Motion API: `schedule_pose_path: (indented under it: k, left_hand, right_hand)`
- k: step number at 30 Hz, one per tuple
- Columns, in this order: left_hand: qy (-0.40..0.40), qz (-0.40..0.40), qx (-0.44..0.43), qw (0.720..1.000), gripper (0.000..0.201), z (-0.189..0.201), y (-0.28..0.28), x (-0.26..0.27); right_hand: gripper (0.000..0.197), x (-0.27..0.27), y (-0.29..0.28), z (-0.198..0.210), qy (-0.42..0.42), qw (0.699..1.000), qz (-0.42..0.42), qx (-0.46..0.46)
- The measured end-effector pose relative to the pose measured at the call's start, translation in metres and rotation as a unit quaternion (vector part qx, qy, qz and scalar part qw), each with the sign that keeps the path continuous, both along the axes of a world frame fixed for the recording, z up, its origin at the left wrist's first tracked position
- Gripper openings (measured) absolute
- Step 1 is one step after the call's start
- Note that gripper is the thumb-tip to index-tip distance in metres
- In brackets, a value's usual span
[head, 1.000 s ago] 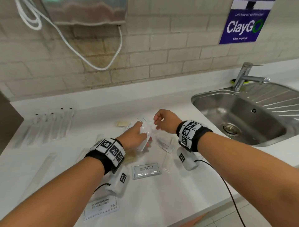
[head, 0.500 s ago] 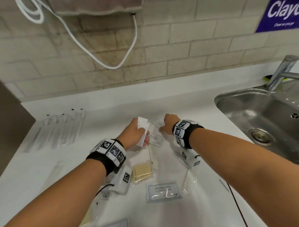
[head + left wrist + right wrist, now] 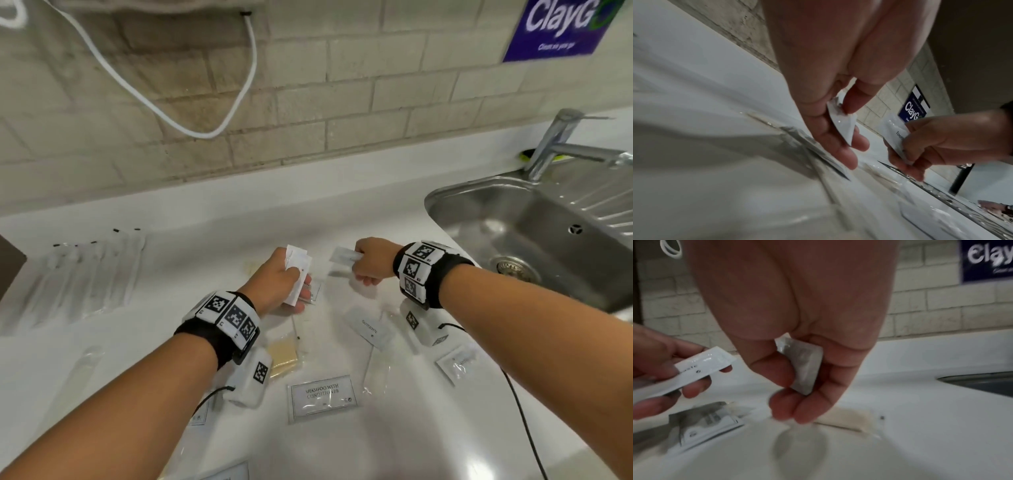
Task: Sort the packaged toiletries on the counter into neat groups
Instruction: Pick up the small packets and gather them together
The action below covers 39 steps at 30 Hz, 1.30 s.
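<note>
My left hand [image 3: 291, 287] pinches a small stack of white toothpaste packets [image 3: 297, 270] just above the white counter [image 3: 205, 219]. In the left wrist view its thumb and fingers clamp the packets [image 3: 844, 126]. My right hand [image 3: 361, 270] is close to the right of it and pinches another white toothpaste packet [image 3: 344, 255], which the right wrist view shows between thumb and fingers [image 3: 805, 368]. One more toothpaste packet [image 3: 371, 329], a shampoo sachet [image 3: 322, 397], a beige soap packet [image 3: 282, 356] and a further white sachet [image 3: 459, 363] lie on the counter near me.
A row of wrapped toothbrushes [image 3: 85, 274] lies at the far left of the counter. A steel sink [image 3: 534, 240] with a tap [image 3: 555, 140] sits at the right. Behind runs a brick wall with a hanging white cable [image 3: 205, 130].
My right hand has lifted a white packet off the counter and holds it beside the left hand. The left hand keeps its packets. My view has shifted slightly.
</note>
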<state>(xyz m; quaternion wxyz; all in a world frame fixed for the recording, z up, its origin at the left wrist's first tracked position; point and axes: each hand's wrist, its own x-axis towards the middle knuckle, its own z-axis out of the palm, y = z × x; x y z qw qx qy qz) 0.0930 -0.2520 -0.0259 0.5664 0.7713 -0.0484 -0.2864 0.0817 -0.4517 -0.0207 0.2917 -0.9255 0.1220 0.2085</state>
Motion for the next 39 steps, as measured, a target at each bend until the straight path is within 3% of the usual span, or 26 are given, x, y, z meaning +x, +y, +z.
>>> schedule_pose_path:
  k: [4,7,11,16,19,24,29,33,35,39]
  left_hand:
    - [0.005,-0.024,-0.026,0.999,0.038,0.005,-0.011,-0.017]
    - [-0.008,-0.030,-0.023,0.999,0.035,0.006,-0.016,-0.031]
    - [-0.018,-0.039,-0.014,0.999,0.032,0.005,-0.020,-0.051]
    - [-0.018,-0.030,-0.016,0.999,0.030,0.002,-0.021,-0.069]
    - [-0.021,-0.024,-0.012,0.999,0.029,0.000,-0.020,-0.076]
    - [-0.029,-0.034,-0.009,0.999,0.028,0.002,-0.026,-0.089]
    - [-0.063,-0.066,0.011,0.996,0.027,0.005,-0.046,-0.102]
    - [-0.071,-0.085,0.002,0.994,0.028,0.006,-0.064,-0.116]
    - [-0.071,-0.090,-0.003,0.993,0.031,0.006,-0.071,-0.123]
    - [-0.070,-0.092,-0.009,0.993,0.035,0.003,-0.080,-0.137]
  right_hand:
    - [0.013,-0.042,-0.009,0.001,0.033,0.999,0.015,0.003]
    - [0.033,-0.068,-0.003,-0.010,0.057,0.995,0.030,-0.074]
    - [0.059,-0.082,0.006,-0.025,0.004,0.987,0.038,-0.159]
    - [0.027,-0.084,0.011,-0.015,-0.015,0.989,0.046,-0.139]
    - [0.024,-0.092,-0.005,0.001,-0.060,0.993,0.039,-0.097]
    - [0.009,-0.122,-0.053,0.019,-0.024,1.000,-0.012,-0.016]
    - [0.026,-0.158,-0.078,0.013,0.026,0.996,0.004,-0.087]
    - [0.067,-0.179,-0.082,-0.002,0.050,0.986,0.044,-0.151]
    - [0.066,-0.183,-0.084,-0.009,0.049,0.981,0.053,-0.178]
    - [0.034,-0.189,-0.092,-0.016,0.034,0.987,0.016,-0.155]
